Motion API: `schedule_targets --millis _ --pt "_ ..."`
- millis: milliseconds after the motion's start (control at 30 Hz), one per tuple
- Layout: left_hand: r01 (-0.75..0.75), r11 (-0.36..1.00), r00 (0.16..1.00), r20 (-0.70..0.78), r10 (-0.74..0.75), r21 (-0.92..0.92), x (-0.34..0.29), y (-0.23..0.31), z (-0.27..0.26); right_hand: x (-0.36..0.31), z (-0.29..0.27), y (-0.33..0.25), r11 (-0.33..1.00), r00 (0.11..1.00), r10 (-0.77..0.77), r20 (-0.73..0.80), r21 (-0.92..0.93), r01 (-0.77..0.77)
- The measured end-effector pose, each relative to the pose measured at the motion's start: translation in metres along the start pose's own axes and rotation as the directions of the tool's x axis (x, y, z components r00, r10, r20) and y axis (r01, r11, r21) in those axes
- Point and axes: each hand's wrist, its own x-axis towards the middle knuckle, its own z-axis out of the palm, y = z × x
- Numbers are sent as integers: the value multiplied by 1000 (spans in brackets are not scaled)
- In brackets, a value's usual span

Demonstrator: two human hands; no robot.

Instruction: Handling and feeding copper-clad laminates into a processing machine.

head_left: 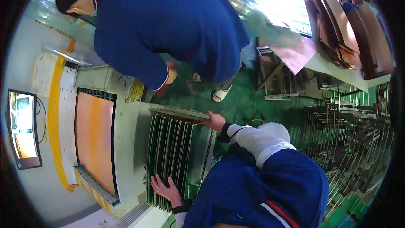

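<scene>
A rack of upright thin green panels stands in front of me, their pale edges side by side. My left hand lies over the near end of the panels, fingers spread and thumb apart. At the far right corner, my right hand has its fingers curled around the rack's frame. Part of that grip is hidden behind the hand. A larger, glossy dark green panel face shows on the rack's right side, between my two arms.
A co-worker in a blue jacket bends over beyond the rack. To the left are a machine with a copper-coloured opening and a monitor. Metal racks crowd the right, below upright copper-coloured sheets.
</scene>
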Motion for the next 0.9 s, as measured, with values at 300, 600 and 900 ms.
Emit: schedule_targets --millis 300,600,900 --pt "-7 1000 1000 3 7 2 0 -13 7 -2 0 -3 1000 999 12 30 -24 -11" --pt "-27 1000 1000 -1 27 -6 0 -7 5 27 -48 75 879 953 -45 -299 442 180" --pt "-56 997 998 -15 56 -52 4 -22 8 -59 -395 292 602 656 486 -577 765 227"
